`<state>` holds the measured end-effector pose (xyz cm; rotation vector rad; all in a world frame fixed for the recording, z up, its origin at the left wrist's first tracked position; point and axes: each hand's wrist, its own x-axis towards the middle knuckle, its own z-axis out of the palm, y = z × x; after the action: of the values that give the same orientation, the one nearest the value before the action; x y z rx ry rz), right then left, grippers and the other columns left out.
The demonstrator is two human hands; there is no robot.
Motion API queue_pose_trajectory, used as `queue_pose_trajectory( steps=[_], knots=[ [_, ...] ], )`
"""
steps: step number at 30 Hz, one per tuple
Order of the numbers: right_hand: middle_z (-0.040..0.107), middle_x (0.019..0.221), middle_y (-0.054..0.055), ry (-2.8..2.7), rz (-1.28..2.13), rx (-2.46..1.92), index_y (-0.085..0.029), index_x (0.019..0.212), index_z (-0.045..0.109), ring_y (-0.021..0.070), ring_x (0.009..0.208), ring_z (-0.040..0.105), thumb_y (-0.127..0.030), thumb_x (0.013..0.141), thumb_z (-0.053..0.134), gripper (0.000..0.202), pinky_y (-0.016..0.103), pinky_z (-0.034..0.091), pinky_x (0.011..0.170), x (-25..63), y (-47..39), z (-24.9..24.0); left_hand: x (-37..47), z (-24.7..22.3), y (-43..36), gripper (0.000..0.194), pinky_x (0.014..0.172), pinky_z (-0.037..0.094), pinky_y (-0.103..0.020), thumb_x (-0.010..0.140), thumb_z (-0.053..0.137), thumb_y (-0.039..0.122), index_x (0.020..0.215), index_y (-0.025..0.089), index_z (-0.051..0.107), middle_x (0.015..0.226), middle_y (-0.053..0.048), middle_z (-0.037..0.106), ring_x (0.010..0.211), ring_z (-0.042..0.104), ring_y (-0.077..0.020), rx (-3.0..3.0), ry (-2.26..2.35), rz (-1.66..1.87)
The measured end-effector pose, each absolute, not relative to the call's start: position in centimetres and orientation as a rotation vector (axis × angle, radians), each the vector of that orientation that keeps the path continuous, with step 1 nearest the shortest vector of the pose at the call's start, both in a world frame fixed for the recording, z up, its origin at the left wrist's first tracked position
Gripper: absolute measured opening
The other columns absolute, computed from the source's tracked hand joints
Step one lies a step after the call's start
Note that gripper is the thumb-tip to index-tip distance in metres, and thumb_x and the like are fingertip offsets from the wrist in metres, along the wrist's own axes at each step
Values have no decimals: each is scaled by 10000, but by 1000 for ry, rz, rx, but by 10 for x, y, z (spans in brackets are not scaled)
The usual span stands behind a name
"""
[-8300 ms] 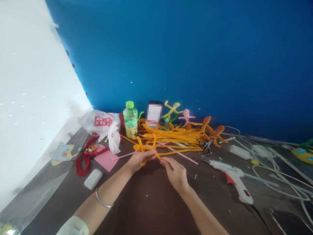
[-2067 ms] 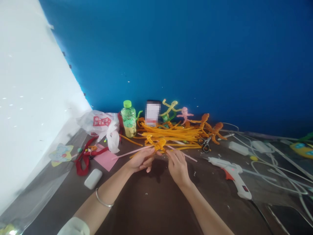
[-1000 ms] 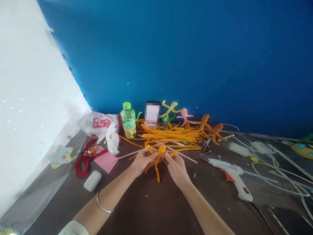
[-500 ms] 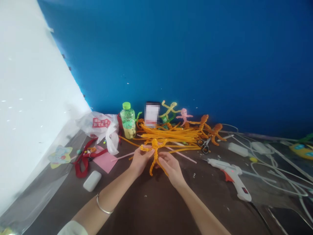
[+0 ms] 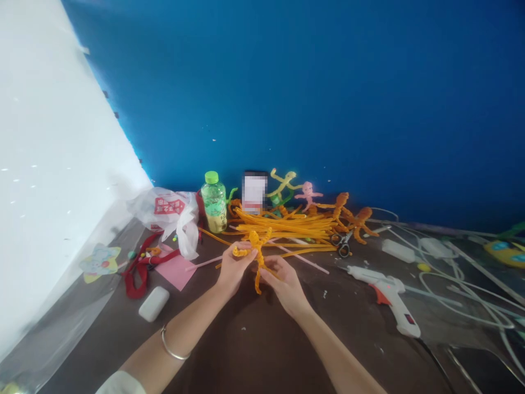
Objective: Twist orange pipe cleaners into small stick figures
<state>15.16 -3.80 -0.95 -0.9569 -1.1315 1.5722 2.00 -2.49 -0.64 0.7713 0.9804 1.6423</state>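
An orange pipe-cleaner figure [image 5: 258, 253] is held upright between my hands, above the dark table [image 5: 254, 350]. My left hand [image 5: 234, 268] pinches its body from the left, with the thumb across the middle. My right hand [image 5: 286, 284] has its fingers closed on the figure's lower right limb, whose end is hidden by the fingers. One leg hangs down between the hands. Just behind lies a pile of loose orange pipe cleaners [image 5: 287, 224], with scissors [image 5: 342, 245] at its right end.
A green-capped bottle [image 5: 214, 205], a plastic bag [image 5: 164, 210] and finished figures [image 5: 308, 192] stand behind. To the right are a glue gun [image 5: 389, 293], white cables and a phone [image 5: 486, 369]. Pink paper [image 5: 177, 271] and a white case [image 5: 154, 304] lie left.
The figure has tilted slightly to the left. Its right-hand leg, which stretched down along my right hand, is now bent up and mostly covered by my right fingers.
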Motion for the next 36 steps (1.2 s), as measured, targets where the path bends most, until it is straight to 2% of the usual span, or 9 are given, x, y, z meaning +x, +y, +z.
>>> queue_pose_trajectory(
  steps=[6,9,12,15,19,22,27,31,36],
  knots=[
    [581,729,0,-1098,1605,-940,-183,798,526,132,622,580,-280,636,717,268,257,476,547,154,-36,-7,18,-2,-24,188,841,443,-351,586,732,241,662,133,598,846,-37,652,844,610,-173,617,834,1515],
    [572,634,-14,-1060,1613,-983,-183,791,520,111,524,535,-297,630,717,279,214,404,435,158,-35,-3,12,2,-20,218,841,446,-393,616,711,290,722,117,631,830,-61,667,820,623,-194,564,753,1421],
    [570,599,-17,-1051,1629,-1010,-182,780,521,97,481,502,-298,618,724,285,190,333,386,159,-34,0,7,4,-16,211,829,455,-379,617,711,292,694,108,644,792,-67,671,808,624,-194,582,763,1383],
    [581,614,-16,-1010,1626,-988,-189,773,530,101,496,515,-304,603,733,289,198,349,406,159,-33,0,8,1,-17,182,829,456,-342,599,729,255,687,125,637,757,-36,662,779,625,-163,540,750,1401],
    [608,669,-3,-1011,1574,-972,-192,778,561,120,552,551,-313,591,740,285,233,420,475,158,-33,-4,16,-6,-24,332,822,456,-347,575,745,207,882,131,645,853,-58,661,823,616,-179,632,700,1271],
    [630,693,14,-1115,1511,-1007,-180,807,608,133,585,565,-318,624,722,256,252,448,515,158,-33,-9,20,-12,-28,326,850,445,-342,569,745,193,876,124,658,922,-72,656,892,594,-190,725,770,1215],
    [673,790,45,-1102,1386,-1072,-169,846,648,158,684,616,-334,690,669,227,305,502,677,159,-30,-14,20,-16,-26,273,889,430,-363,607,721,240,849,132,654,926,-68,660,901,599,-187,647,778,1256],
    [674,710,40,-1005,1343,-1054,-167,841,644,155,614,619,-346,688,667,236,327,525,661,159,-28,-14,19,-10,-24,294,820,472,-371,617,717,253,879,149,632,900,-52,656,846,618,-189,549,701,1236],
    [673,686,46,-988,1281,-1094,-150,826,649,166,601,627,-375,662,681,280,324,532,620,160,-28,-14,16,-5,-22,286,673,482,-256,644,703,259,894,150,618,850,-31,640,750,616,-139,534,686,1289]
  ],
)
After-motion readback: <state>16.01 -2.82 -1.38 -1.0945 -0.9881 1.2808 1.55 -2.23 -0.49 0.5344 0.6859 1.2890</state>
